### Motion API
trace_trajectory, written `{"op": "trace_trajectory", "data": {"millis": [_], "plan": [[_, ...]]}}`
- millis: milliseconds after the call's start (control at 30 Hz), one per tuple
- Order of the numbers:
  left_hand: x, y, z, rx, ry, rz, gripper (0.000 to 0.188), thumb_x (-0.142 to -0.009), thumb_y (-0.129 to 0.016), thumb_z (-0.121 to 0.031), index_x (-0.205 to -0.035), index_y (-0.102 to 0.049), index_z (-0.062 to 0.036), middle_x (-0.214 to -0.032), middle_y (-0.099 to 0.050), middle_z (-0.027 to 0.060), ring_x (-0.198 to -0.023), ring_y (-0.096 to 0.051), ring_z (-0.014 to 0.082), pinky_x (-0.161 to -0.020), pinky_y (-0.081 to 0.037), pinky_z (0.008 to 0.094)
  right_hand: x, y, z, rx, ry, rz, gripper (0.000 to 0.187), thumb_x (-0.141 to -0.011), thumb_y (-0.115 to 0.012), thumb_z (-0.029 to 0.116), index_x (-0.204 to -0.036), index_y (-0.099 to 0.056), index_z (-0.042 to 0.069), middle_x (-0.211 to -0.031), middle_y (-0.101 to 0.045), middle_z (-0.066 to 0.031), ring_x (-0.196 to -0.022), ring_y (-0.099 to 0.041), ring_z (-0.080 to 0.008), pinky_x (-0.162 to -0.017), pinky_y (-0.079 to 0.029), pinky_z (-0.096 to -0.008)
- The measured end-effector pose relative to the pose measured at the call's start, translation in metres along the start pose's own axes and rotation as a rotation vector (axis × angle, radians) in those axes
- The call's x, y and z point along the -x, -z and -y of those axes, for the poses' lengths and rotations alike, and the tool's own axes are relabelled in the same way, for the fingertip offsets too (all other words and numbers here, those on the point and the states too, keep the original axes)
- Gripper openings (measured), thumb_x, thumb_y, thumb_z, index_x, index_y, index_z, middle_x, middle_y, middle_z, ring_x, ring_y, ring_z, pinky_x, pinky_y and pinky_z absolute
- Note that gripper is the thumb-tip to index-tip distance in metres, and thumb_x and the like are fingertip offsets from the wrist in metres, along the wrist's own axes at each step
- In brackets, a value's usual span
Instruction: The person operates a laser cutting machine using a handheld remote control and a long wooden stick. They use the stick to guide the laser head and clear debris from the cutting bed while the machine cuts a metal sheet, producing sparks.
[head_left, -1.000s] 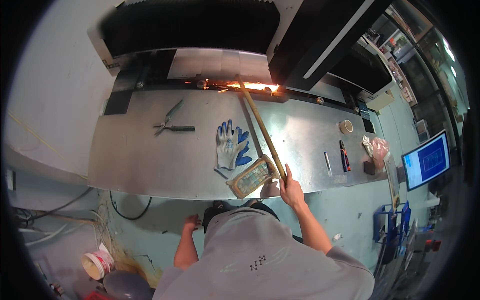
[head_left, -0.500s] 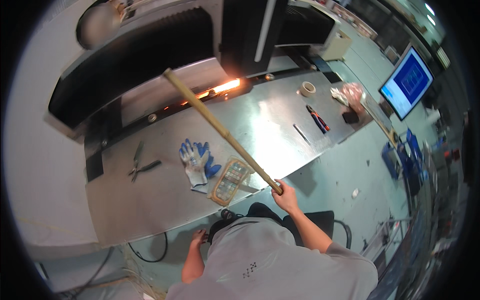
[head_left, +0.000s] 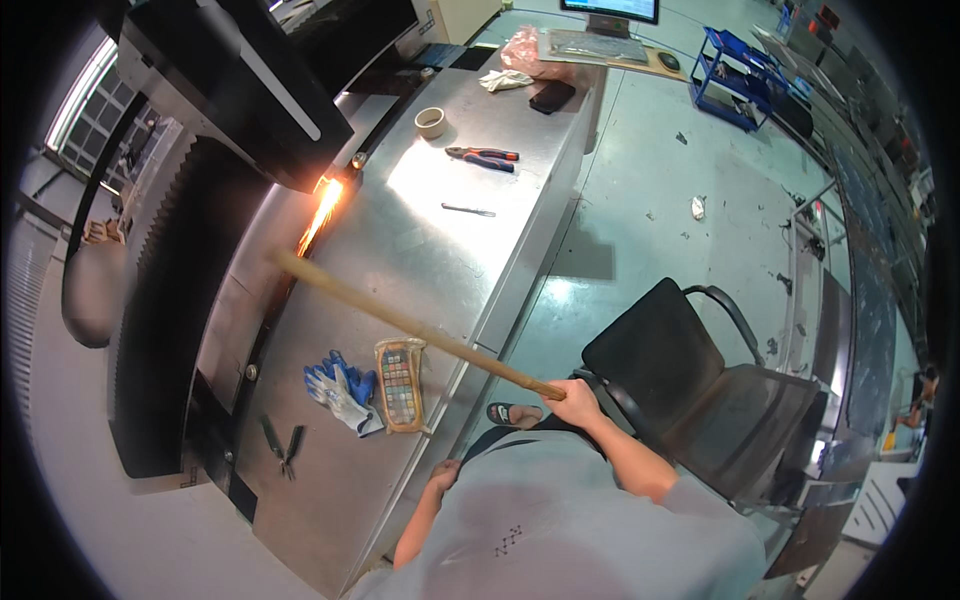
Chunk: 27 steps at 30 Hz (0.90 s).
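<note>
My right hand (head_left: 574,404) is wrapped round one end of a long bamboo pole (head_left: 430,333). The pole slants away over the metal worktop (head_left: 340,305), its blurred far end near the slot where orange sparks (head_left: 325,210) glow beneath the black machine head (head_left: 225,85). Low at my side, close to the worktop's front edge, is my left hand (head_left: 443,475); its fingers are mostly hidden. Under and beside the pole lie a keypad remote in a yellowed clear cover (head_left: 402,385) and a pair of blue and white work gloves (head_left: 343,392).
Pliers with dark open handles (head_left: 282,448) lie at the near left. Farther along are a tape roll (head_left: 430,122), red and blue pliers (head_left: 484,158), a pen (head_left: 468,210) and a black pouch (head_left: 552,97). A black office chair (head_left: 655,335) stands right of me, a blue cart (head_left: 735,85) beyond.
My view has turned to the right, showing the chair and more floor. The sparks have shifted along the slot toward the machine's far end. My right hand still grips the bamboo pole.
</note>
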<state>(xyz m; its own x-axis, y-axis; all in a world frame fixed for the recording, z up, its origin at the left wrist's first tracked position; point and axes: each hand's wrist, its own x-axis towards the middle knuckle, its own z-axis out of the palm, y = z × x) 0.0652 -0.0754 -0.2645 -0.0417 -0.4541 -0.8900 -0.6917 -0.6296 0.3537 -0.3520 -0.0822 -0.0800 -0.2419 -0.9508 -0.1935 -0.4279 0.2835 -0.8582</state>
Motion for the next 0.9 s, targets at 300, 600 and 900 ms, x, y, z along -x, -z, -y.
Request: {"op": "trace_trajectory", "data": {"millis": [300, 600, 900], "plan": [[0.038, -0.074, -0.108, -0.495, -0.415, -0.149, 0.050, -0.092, -0.065, -0.048, -0.124, -0.070, -0.0106, -0.121, -0.071, 0.0151, -0.110, -0.068, 0.0317, -0.097, -0.053, 0.0421, 0.099, 0.062, -0.081, 0.043, -0.319, -0.024, 0.026, -0.088, -0.066, 0.028, -0.108, -0.077, 0.017, -0.087, -0.071, -0.0197, -0.086, -0.070, -0.0389, -0.077, -0.054, -0.0453], [0.066, -0.227, -0.149, -0.874, -0.540, 0.361, 0.047, -0.094, -0.060, -0.056, -0.108, -0.078, -0.0154, -0.109, -0.074, 0.0157, -0.106, -0.069, 0.0328, -0.095, -0.052, 0.0437, 0.198, 0.081, -0.186, 0.137, -0.308, -0.205, 0.027, -0.088, -0.073, 0.033, -0.100, -0.078, 0.009, -0.075, -0.069, -0.0184, -0.071, -0.072, -0.0296, -0.066, -0.053, -0.0410], [0.039, -0.241, -0.176, -0.819, -0.395, 0.199, 0.059, -0.093, -0.060, -0.055, -0.113, -0.075, -0.0013, -0.122, -0.071, 0.0185, -0.115, -0.066, 0.0369, -0.098, -0.051, 0.0477, 0.228, 0.062, -0.375, 0.028, -0.442, -0.083, 0.029, -0.084, -0.076, 0.032, -0.099, -0.080, 0.008, -0.087, -0.077, -0.0123, -0.085, -0.074, -0.0254, -0.078, -0.056, -0.0405]]}}
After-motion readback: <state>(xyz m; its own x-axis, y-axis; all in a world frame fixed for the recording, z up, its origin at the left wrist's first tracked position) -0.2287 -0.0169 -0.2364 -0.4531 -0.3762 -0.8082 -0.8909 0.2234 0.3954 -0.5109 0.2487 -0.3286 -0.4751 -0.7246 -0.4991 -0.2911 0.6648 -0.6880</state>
